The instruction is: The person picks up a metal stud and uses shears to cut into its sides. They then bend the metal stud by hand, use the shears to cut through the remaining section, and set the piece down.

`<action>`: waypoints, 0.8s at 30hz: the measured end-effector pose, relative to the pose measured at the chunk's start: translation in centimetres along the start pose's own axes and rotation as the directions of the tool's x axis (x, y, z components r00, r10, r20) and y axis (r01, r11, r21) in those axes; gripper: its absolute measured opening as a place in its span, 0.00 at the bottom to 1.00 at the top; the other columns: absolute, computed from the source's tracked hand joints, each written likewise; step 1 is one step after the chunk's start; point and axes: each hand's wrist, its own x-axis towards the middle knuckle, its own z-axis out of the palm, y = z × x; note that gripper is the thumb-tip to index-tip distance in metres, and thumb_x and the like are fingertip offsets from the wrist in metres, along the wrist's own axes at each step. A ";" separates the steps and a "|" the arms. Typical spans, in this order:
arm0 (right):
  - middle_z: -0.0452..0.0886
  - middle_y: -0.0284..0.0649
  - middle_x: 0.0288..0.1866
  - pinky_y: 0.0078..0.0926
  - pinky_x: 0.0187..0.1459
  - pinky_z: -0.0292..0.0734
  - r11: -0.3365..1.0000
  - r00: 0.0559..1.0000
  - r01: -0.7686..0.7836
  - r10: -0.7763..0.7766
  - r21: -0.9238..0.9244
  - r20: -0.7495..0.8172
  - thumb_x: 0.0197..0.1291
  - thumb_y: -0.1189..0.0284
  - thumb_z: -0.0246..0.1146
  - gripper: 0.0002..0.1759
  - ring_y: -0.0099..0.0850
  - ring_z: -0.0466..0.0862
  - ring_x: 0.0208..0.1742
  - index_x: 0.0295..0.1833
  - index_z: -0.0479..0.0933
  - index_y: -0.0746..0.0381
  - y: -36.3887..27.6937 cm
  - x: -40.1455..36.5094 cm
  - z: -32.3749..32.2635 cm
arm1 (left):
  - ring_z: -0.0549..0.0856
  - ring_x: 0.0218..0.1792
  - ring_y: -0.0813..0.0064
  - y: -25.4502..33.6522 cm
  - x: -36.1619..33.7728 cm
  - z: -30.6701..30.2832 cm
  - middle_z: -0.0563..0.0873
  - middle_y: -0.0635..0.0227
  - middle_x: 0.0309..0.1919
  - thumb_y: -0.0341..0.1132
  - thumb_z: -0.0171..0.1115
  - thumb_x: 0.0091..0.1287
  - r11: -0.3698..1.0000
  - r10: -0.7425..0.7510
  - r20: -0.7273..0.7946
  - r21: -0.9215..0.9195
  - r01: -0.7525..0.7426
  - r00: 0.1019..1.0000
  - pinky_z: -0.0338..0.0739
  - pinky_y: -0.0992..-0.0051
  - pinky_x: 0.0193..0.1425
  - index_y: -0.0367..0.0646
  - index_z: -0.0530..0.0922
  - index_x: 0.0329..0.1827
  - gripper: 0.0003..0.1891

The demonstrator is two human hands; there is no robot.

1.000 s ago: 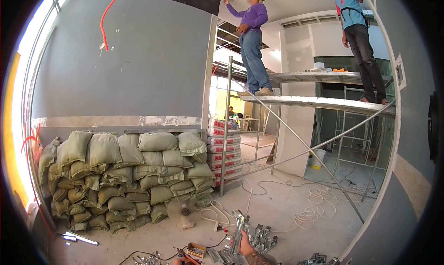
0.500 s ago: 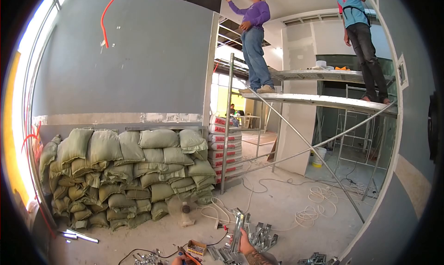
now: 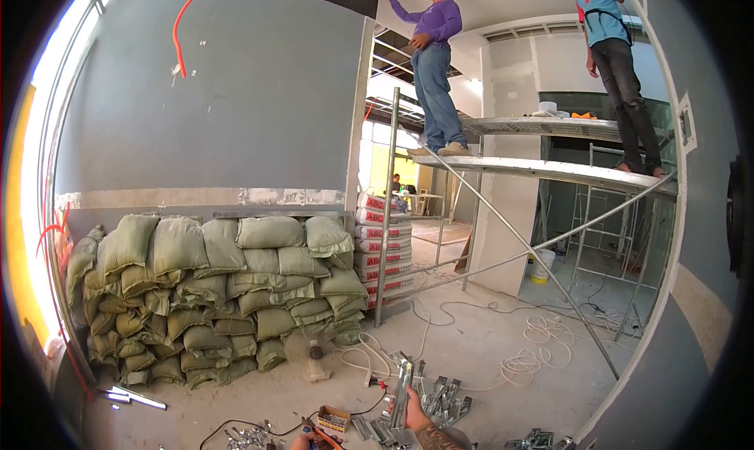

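At the bottom edge, only part of my left hand shows, closed beside and around an orange-handled hand tool that looks like pliers or a riveter. My right hand grips a shiny metal bracket, a narrow channel-shaped piece held upright. Under and beside it lies a pile of similar metal brackets. A small open cardboard box of small metal pieces sits between my hands. Loose small metal parts are scattered at the lower left.
Stacked green sandbag-like sacks line the grey wall. Scaffolding carries two people standing on its planks. White cable coils lie on the concrete floor. Printed white bags are piled behind a scaffold post. More brackets lie at the lower right.
The view has shifted very slightly. My right hand keeps hold of the metal bracket in nearly the same place, and my left hand has barely moved.
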 end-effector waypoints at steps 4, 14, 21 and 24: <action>0.77 0.44 0.28 0.46 0.32 0.77 0.995 0.997 -0.064 0.060 0.081 0.045 0.68 0.42 0.51 0.29 0.40 0.80 0.26 0.54 0.74 0.58 0.0 0.5 -0.3 | 0.84 0.48 0.54 -0.1 0.7 -1.2 0.85 0.55 0.33 0.31 0.57 0.52 1.000 -0.014 0.091 -0.004 0.014 0.996 0.77 0.40 0.59 0.43 0.75 0.23 0.03; 0.75 0.43 0.30 0.42 0.34 0.78 0.999 0.997 -0.038 0.037 0.014 0.067 0.64 0.40 0.54 0.31 0.38 0.79 0.30 0.49 0.72 0.59 0.3 0.7 -0.5 | 0.85 0.45 0.53 -0.5 2.2 -3.2 0.86 0.52 0.38 0.32 0.58 0.54 1.000 -0.017 0.162 -0.007 0.019 0.987 0.78 0.45 0.57 0.40 0.79 0.29 0.05; 0.78 0.43 0.27 0.46 0.30 0.79 0.997 0.997 -0.062 0.060 0.055 0.044 0.68 0.44 0.50 0.28 0.39 0.80 0.25 0.52 0.75 0.59 0.4 0.8 -0.2 | 0.84 0.46 0.51 -0.7 2.8 -4.0 0.86 0.51 0.41 0.32 0.58 0.54 0.998 -0.038 0.155 -0.052 0.047 0.987 0.79 0.45 0.56 0.40 0.80 0.37 0.09; 0.77 0.42 0.29 0.44 0.32 0.79 0.999 0.997 -0.053 0.052 0.014 0.059 0.66 0.41 0.53 0.29 0.38 0.80 0.27 0.51 0.75 0.58 0.5 0.6 -0.2 | 0.84 0.47 0.52 -0.5 2.0 -2.9 0.86 0.51 0.41 0.31 0.58 0.54 0.998 -0.044 0.096 -0.045 0.049 0.994 0.79 0.45 0.56 0.40 0.80 0.36 0.08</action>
